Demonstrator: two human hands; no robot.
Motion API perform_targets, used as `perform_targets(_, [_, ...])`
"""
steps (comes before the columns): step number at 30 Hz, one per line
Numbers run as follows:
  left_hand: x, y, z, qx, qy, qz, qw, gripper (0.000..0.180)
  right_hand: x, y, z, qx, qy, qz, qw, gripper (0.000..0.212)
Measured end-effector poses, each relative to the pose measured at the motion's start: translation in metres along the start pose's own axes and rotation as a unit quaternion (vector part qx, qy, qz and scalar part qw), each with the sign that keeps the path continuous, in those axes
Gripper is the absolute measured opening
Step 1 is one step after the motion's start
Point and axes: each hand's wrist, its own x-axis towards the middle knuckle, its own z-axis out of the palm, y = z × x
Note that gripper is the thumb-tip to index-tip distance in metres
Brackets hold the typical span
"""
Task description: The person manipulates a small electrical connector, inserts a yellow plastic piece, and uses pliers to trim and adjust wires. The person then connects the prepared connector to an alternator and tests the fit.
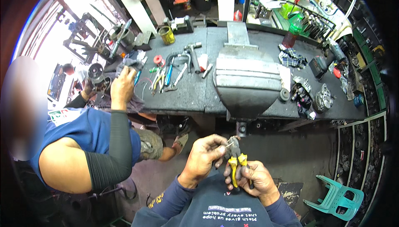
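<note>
My right hand [261,178] is closed round the yellow-and-black handles of a pair of pliers [233,162], whose dark jaws point up and away from me. The fingers of my left hand [203,157] are pinched together beside the jaws. A thin, pale, wire-like piece [230,144] shows between those fingertips and the pliers; its exact kind is too small to make out. Both hands are held in front of my torso, short of the bench edge. Just beyond them, a large bench vise [248,79] stands on the dark workbench [187,92].
At left a co-worker [83,144] in a blue sleeveless top handles a cloth and a round metal part. Hammer [194,56], pliers and wrenches lie left of the vise. An alternator [323,98] and a bottle of red liquid [292,34] stand right. A teal stool [338,198] is on the floor.
</note>
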Motion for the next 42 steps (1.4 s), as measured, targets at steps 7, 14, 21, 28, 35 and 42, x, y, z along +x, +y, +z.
perform_targets(7, [-0.037, 0.013, -0.02, -0.037, 0.073, 0.048, 0.995, 0.01, 0.021, 0.003, 0.027, -0.134, 0.128, -0.019, 0.982, 0.035])
perform_targets(14, [-0.069, 0.054, -0.071, -0.099, 0.072, 0.114, 0.986, 0.019, 0.063, -0.119, 0.014, -0.761, 0.293, -0.342, 0.467, 0.027])
perform_targets(21, [-0.061, 0.042, -0.063, -0.251, 0.031, 0.113, 0.961, 0.017, 0.151, -0.198, 0.028, -0.878, 0.229, -0.346, 0.239, 0.037])
perform_targets(28, [-0.094, 0.038, -0.046, -0.254, 0.116, 0.213, 0.936, 0.018, 0.113, -0.108, 0.087, -0.822, 0.033, -0.374, 0.427, 0.044])
perform_targets(35, [-0.111, -0.004, 0.014, -0.134, 0.303, 0.336, 0.882, 0.019, 0.122, 0.001, 0.083, -0.654, -0.281, -0.142, 0.688, 0.039])
perform_targets(42, [-0.178, -0.073, 0.082, 0.002, 0.622, 0.378, 0.686, 0.025, 0.089, 0.031, 0.06, -0.327, -0.278, 0.23, 0.873, 0.056])
